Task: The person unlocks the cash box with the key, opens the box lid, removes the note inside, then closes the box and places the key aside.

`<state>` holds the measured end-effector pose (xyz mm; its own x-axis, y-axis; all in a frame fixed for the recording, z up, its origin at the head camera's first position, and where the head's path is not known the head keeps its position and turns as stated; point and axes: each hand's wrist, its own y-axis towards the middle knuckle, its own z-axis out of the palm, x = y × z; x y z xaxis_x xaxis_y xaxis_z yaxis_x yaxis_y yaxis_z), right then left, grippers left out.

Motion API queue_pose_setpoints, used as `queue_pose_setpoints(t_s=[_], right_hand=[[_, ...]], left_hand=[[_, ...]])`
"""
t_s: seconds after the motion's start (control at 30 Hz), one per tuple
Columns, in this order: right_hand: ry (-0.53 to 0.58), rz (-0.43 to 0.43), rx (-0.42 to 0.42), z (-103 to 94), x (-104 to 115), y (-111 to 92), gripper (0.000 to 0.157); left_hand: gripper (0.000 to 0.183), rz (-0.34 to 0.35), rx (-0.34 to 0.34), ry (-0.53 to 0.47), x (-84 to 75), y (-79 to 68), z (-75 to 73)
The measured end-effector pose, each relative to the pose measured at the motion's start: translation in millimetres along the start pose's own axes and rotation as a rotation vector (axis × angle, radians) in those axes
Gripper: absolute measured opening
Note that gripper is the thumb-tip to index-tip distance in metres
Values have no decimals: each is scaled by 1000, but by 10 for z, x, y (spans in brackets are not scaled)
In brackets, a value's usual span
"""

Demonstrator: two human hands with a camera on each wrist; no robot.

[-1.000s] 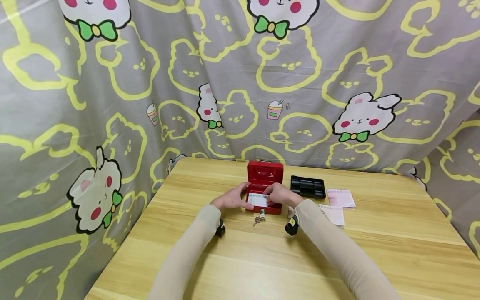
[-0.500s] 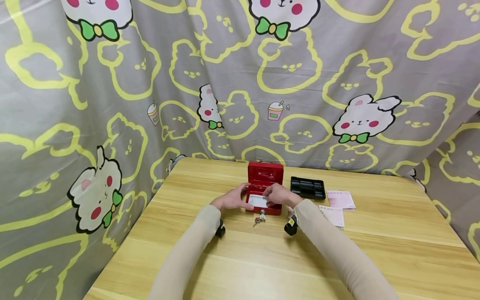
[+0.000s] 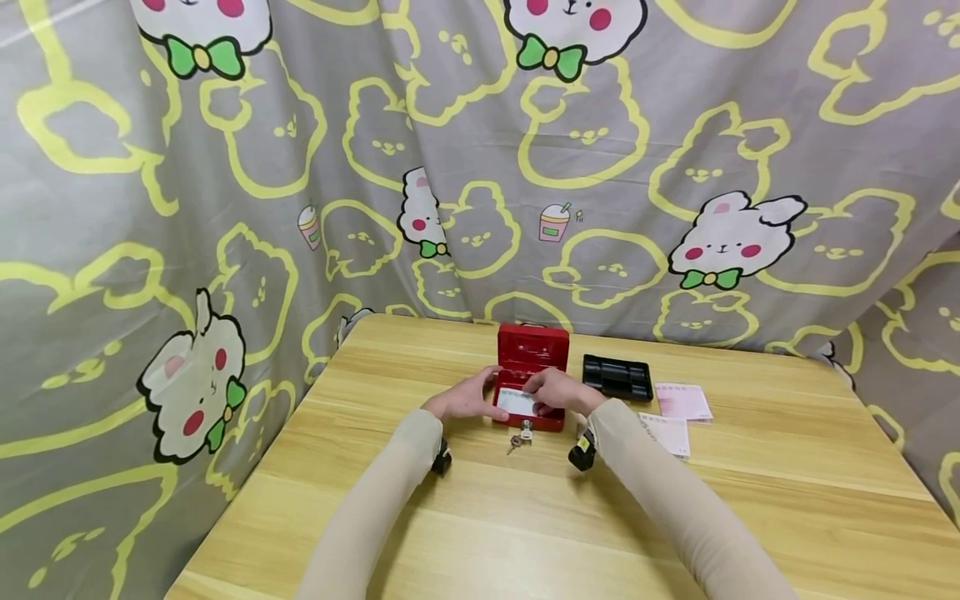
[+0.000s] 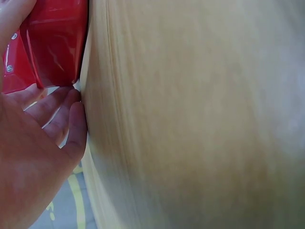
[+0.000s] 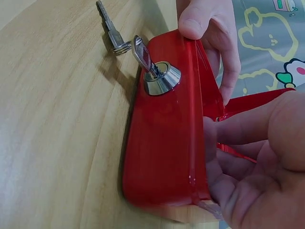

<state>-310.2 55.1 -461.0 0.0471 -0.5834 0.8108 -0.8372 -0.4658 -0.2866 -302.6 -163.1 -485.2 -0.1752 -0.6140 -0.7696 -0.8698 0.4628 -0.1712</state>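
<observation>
A small red cash box (image 3: 553, 422) stands on the table with its lid (image 3: 532, 346) raised. My left hand (image 3: 468, 398) grips the box's left side, thumb on the front rim; in the left wrist view its fingers (image 4: 57, 114) reach round the back corner. Inside lie pale banknotes (image 3: 514, 402). My right hand (image 3: 558, 390) reaches into the box from the right, fingers curled at the notes' right edge; the box wall hides its fingertips in the right wrist view. A key (image 5: 143, 55) sits in the front lock (image 5: 164, 81), with a second key (image 5: 109, 28) hanging from the ring.
A black plastic tray (image 3: 617, 377) sits right of the box. Beside it lie two piles of pink banknotes, one farther back (image 3: 684, 402) and one nearer (image 3: 667, 433), partly behind the right sleeve. A patterned grey curtain (image 3: 600, 275) hangs behind the table.
The notes in the box have shifted slightly, with my right fingers moving a little left over them. My left hand keeps its place on the box. The head view has shifted slightly.
</observation>
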Motion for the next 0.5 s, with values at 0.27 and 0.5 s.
queue_pose_setpoints(t_s=[0.27,0.5], right_hand=[[-81,-72,-96,-21,-54,-11,27],[-147,-120,-163,-69,-55,-36,22]], left_hand=[[99,5,0,11,21,-4,6],[99,15,3,2,8,1,11]])
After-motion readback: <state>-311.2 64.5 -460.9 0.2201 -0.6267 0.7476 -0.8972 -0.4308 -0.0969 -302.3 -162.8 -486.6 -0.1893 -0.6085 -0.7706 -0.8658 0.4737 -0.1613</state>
